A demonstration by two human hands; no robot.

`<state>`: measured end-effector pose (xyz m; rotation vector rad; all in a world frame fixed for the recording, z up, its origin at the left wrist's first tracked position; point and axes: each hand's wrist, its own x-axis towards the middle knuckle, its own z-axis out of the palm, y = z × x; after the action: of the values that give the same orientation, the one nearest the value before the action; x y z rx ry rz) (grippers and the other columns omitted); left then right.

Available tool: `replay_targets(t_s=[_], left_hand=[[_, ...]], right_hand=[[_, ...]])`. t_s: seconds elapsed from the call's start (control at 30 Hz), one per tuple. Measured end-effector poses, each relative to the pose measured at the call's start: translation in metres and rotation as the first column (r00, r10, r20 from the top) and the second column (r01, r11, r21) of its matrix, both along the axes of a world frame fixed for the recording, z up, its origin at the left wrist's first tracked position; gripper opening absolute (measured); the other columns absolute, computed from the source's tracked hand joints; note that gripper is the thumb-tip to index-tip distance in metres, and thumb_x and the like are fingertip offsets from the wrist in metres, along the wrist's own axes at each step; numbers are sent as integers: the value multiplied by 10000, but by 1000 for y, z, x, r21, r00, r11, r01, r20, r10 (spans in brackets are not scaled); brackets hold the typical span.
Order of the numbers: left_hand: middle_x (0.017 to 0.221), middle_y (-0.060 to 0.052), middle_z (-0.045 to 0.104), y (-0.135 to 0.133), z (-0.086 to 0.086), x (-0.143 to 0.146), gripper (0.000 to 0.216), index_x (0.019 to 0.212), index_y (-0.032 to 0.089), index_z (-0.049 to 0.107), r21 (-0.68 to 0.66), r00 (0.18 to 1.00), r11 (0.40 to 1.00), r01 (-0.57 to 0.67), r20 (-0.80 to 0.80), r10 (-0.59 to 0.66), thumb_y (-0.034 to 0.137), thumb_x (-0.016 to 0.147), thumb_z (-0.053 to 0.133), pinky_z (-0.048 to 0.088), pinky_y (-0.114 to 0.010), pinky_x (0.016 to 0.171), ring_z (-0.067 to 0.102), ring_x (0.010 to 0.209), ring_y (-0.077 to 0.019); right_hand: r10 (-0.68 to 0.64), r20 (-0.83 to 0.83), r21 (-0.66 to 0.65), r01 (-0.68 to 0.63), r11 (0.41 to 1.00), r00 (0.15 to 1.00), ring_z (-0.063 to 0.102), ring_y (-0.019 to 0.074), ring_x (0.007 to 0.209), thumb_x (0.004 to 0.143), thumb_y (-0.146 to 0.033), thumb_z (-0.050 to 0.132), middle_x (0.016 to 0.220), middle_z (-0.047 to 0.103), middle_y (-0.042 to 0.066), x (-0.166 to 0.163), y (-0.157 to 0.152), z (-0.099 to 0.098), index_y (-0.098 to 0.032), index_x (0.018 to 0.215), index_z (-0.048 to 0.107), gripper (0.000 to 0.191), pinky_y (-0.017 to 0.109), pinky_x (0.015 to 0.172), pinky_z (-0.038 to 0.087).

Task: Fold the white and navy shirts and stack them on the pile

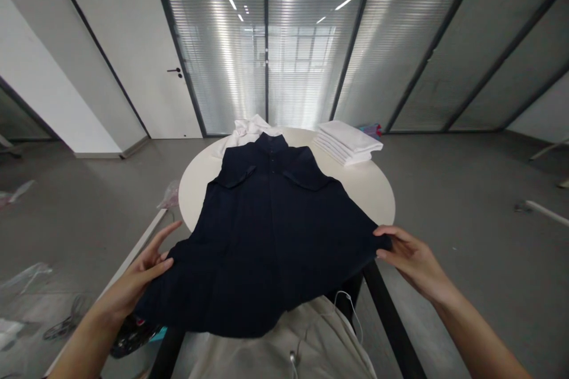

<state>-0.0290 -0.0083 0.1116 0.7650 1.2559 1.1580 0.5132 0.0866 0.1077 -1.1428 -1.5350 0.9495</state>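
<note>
- Navy shirt [271,231] lies spread, front up, on the round white worktop [377,192] at frame centre.
- I see my left hand [137,275] and right hand [406,257] pinching its hem corners.
- Folded white garments [347,142] sit upper right.

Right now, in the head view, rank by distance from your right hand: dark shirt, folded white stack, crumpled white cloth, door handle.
1. dark shirt, gripped by the right hand
2. folded white stack, table's far right
3. crumpled white cloth, beyond the collar
4. door handle, far left
</note>
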Motion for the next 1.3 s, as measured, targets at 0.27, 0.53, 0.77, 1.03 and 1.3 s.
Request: replay_targets(t_s=[0.27,0.53,0.77,1.03,1.3], left_hand=[[955,-59,746,5,-18,-5,493,1123,226,736,-47,990,995,87,-108,-92,425,694,876,575,-267,679,709,779,-218],[1173,-73,721,9,-27,-6,539,1302,266,669,-77,851,901,427,-303,-429,511,827,745,556,-347,888,682,1036,-275],[1308,-46,661,10,-45,-27,518,1387,321,599,-92,761,847,524,-396,-514,499,904,660,512,-348,983,642,1139,-269],[1223,-67,678,10,-43,-25,550,1379,293,621,-80,752,861,503,-451,-481,507,876,680,541,-333,899,651,1026,-255],[1205,-66,683,7,-42,-28,565,1368,305,636,-89,725,866,492,-509,-465,530,852,682,548,-324,885,649,991,-245]], right_hand=[[88,41,162,-94,982,995,636,166,865,751,-387,826,919,635,40,-4,-2,4,-270,953,704,264,236,732,550],[396,485,-287,-286,914,779,664,288,1134,818,-483,751,1300,673,83,17,-19,7,-351,1343,641,553,395,929,568],[201,625,-32,-233,972,754,681,260,1117,914,-516,631,1206,712,81,25,-22,5,-349,1224,716,362,357,905,586],[4,353,139,-57,989,936,740,236,876,829,-698,629,896,754,86,-17,-16,12,-248,877,750,468,313,810,619],[-106,164,-65,118,991,981,637,143,506,745,-629,741,879,720,49,-22,-17,16,-228,1125,660,559,286,519,586]])
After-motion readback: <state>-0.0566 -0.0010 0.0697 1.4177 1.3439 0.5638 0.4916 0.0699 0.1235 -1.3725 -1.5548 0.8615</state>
